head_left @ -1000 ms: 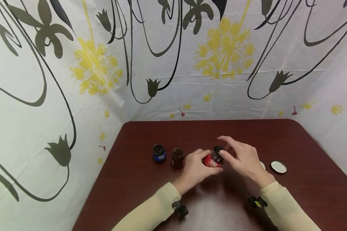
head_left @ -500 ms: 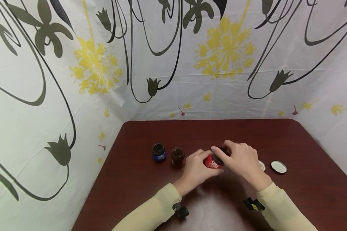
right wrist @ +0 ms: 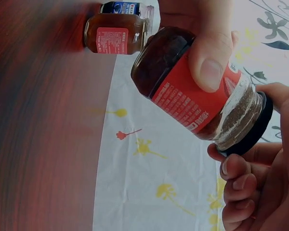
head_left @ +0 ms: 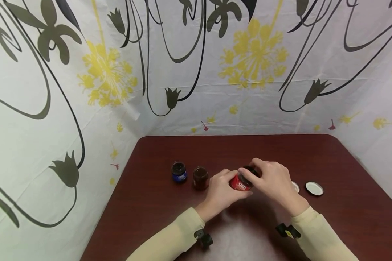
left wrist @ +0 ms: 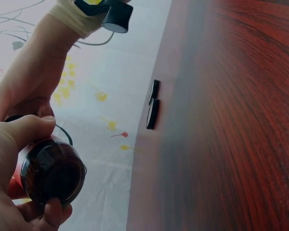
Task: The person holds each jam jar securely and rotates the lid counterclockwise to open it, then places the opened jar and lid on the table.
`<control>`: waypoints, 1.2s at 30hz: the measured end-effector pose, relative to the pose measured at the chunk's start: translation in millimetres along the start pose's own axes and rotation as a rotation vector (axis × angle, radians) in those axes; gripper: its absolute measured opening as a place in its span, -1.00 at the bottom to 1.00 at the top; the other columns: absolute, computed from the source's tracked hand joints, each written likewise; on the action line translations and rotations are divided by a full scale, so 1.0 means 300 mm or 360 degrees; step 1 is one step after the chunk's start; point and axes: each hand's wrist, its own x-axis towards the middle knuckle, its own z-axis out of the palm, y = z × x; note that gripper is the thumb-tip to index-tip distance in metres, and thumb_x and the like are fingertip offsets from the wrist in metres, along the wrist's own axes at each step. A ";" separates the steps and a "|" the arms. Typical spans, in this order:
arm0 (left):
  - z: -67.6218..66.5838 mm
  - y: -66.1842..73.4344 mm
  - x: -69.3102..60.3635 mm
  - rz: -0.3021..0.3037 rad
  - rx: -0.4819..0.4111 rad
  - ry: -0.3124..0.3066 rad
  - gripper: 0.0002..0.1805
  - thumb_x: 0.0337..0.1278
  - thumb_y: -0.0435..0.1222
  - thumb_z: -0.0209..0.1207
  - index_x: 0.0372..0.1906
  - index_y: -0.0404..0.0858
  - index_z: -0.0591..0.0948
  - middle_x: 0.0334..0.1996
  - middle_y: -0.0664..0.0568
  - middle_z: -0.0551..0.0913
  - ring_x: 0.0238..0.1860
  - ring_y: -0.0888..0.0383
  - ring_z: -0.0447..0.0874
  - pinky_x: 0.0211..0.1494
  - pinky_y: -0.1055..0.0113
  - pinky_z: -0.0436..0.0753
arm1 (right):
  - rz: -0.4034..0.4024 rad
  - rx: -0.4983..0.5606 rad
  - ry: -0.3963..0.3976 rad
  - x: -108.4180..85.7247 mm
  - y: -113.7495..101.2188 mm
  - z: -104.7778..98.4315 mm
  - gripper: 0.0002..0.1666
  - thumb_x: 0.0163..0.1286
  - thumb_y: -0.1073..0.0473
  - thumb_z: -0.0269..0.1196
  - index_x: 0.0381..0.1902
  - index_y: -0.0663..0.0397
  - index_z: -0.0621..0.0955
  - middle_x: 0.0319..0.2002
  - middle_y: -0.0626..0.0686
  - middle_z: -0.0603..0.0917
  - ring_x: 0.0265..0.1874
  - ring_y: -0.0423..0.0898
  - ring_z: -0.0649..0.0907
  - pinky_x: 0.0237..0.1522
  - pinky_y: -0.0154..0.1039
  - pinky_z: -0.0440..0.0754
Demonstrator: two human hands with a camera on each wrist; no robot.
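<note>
A glass jar with a red label (right wrist: 197,96) is held tilted above the table, its dark lid (right wrist: 253,130) toward the right. My left hand (head_left: 220,190) grips the jar's body, thumb across the label in the right wrist view. Around the lid, the fingers of my right hand (head_left: 274,181) are curled. Dark contents show through the glass, with a pale smear near the neck. In the left wrist view the jar's dark base (left wrist: 58,175) faces the camera.
Left of my hands stand a lidless brown jar (head_left: 200,177) and an open jar with a blue label (head_left: 179,172). On the right, two lids lie white side up: one lid (head_left: 314,188) in full view, another lid (head_left: 295,186) partly behind my right wrist. A patterned cloth (head_left: 189,79) hangs behind the table (head_left: 143,217).
My right hand has closed from a loose reach over the lid to a grip around it. From half a second ago to now, hardly anything differs. The left hand keeps its hold.
</note>
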 end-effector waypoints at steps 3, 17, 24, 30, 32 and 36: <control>-0.002 0.001 0.000 0.0000 -0.0005 0.0002 -0.48 -0.22 0.18 0.53 -0.12 0.04 0.70 -0.36 0.31 0.54 -0.37 0.48 0.46 -0.37 0.65 0.44 | -0.0032 0.0024 -0.0006 0.001 0.005 -0.001 -0.64 0.32 -0.37 0.28 -0.43 -0.31 0.59 -0.72 -0.28 0.34 -0.73 -0.25 0.36 -0.66 -0.22 0.29; -0.006 0.013 -0.009 -0.0066 0.0005 -0.0062 -0.46 -0.23 0.20 0.53 -0.12 0.03 0.70 -0.36 0.32 0.53 -0.37 0.50 0.45 -0.37 0.68 0.42 | -0.0170 0.0092 -0.0128 -0.012 0.023 -0.011 -0.77 0.35 -0.35 0.27 -0.25 -0.47 0.59 -0.58 -0.39 0.42 -0.66 -0.35 0.38 -0.57 -0.29 0.37; -0.004 0.016 -0.013 -0.0089 -0.0029 -0.0081 -0.43 -0.22 0.20 0.53 -0.08 0.00 0.72 -0.33 0.33 0.54 -0.35 0.49 0.47 -0.35 0.67 0.45 | -0.0234 0.0141 -0.0156 -0.020 0.033 -0.023 -0.75 0.37 -0.30 0.28 -0.14 -0.41 0.61 -0.48 -0.40 0.45 -0.61 -0.36 0.41 -0.53 -0.31 0.40; -0.002 0.014 -0.016 -0.0093 -0.0039 -0.0085 -0.44 -0.25 0.19 0.54 -0.11 0.01 0.72 -0.35 0.34 0.53 -0.36 0.50 0.46 -0.37 0.68 0.44 | -0.0296 0.0194 -0.0195 -0.022 0.042 -0.032 -0.77 0.38 -0.24 0.30 -0.07 -0.45 0.60 -0.35 -0.46 0.49 -0.53 -0.36 0.47 -0.46 -0.31 0.44; -0.003 0.015 -0.013 -0.0082 -0.0043 -0.0077 -0.44 -0.25 0.19 0.55 -0.10 0.01 0.72 -0.35 0.34 0.53 -0.36 0.50 0.46 -0.36 0.67 0.44 | -0.0316 0.0196 -0.0207 -0.020 0.043 -0.037 -0.77 0.39 -0.23 0.29 -0.05 -0.47 0.59 -0.28 -0.47 0.51 -0.48 -0.38 0.49 -0.44 -0.30 0.46; -0.003 0.015 -0.009 -0.0070 -0.0049 -0.0076 -0.43 -0.26 0.18 0.55 -0.09 0.00 0.72 -0.34 0.33 0.54 -0.36 0.50 0.47 -0.36 0.66 0.46 | -0.0337 0.0198 -0.0233 -0.016 0.049 -0.046 -0.75 0.40 -0.23 0.29 -0.01 -0.50 0.59 -0.20 -0.44 0.54 -0.42 -0.40 0.51 -0.40 -0.28 0.49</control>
